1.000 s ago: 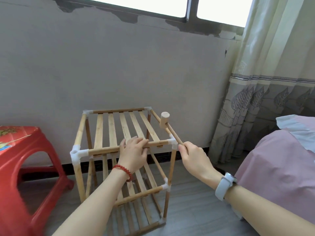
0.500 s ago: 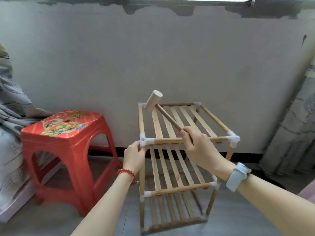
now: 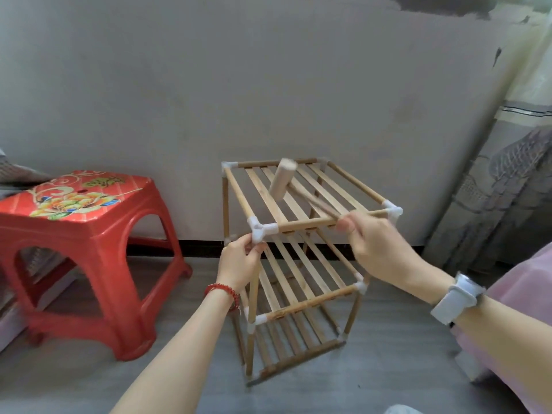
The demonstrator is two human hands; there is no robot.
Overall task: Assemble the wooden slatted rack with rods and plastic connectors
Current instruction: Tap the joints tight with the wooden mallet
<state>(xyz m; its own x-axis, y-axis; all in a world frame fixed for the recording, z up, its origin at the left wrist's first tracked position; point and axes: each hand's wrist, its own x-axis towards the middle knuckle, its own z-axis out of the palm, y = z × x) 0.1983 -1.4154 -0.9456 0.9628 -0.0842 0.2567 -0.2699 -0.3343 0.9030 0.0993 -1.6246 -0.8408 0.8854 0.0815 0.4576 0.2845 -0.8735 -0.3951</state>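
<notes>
A red plastic stool (image 3: 89,234) with a flowered top is standing at the left on the grey plank floor (image 3: 388,369), close to the pale, stained wall (image 3: 268,85) with its dark skirting strip. Just right of the stool, the left hand (image 3: 239,261), wearing a red bead bracelet (image 3: 222,291), is gripping the front left upright of the wooden rack (image 3: 298,264) right below a white plastic connector (image 3: 260,230), fingers curled round the rod. The rack is standing on the floor in the middle of the view, near the wall, showing 3 slatted tiers. Further right, the right hand (image 3: 376,249), with a white watch (image 3: 457,297) on its wrist, is holding the handle of a small wooden mallet (image 3: 282,180), fingers wrapped round it, the head hanging over the top slats. A patterned curtain (image 3: 507,174) is hanging at the far right, with pink fabric (image 3: 525,309) below it.
</notes>
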